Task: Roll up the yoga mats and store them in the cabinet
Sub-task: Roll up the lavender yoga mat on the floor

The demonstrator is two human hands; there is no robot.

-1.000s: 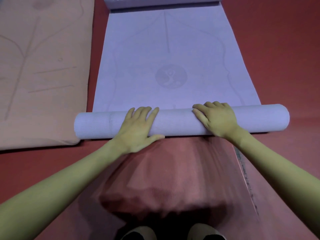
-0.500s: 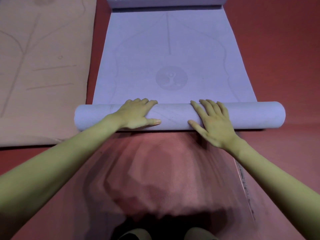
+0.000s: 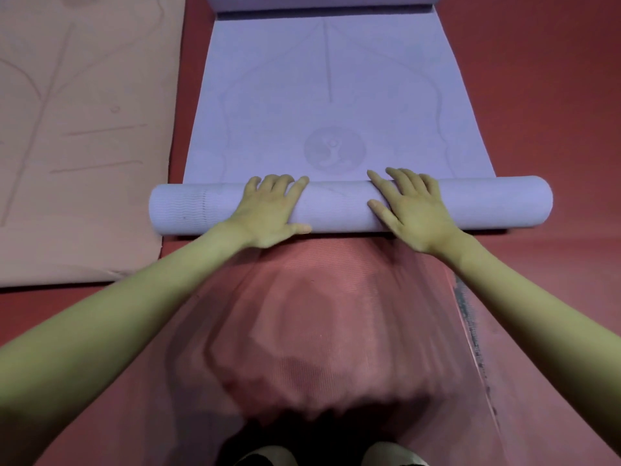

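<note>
Since half a second ago, both hands lie again flat on top of the roll, and the roll has come nearer to the round printed emblem point(image 3: 334, 149). The left hand point(image 3: 270, 213) rests palm down on the rolled part of the lilac foam yoga mat point(image 3: 339, 205), its fingers almost straight and bent only over the curve, the thumb along the near side. The right hand point(image 3: 411, 210) presses the same roll just beside it, fingers spread and straight; neither hand closes around anything. The roll's long axis runs from left to right under both palms, and its ends stick out beyond each hand. Ahead of the fingertips the flat part of the mat stretches away over the red floor point(image 3: 554, 95). Left of the left hand lies a flat beige mat point(image 3: 84, 129).
</note>
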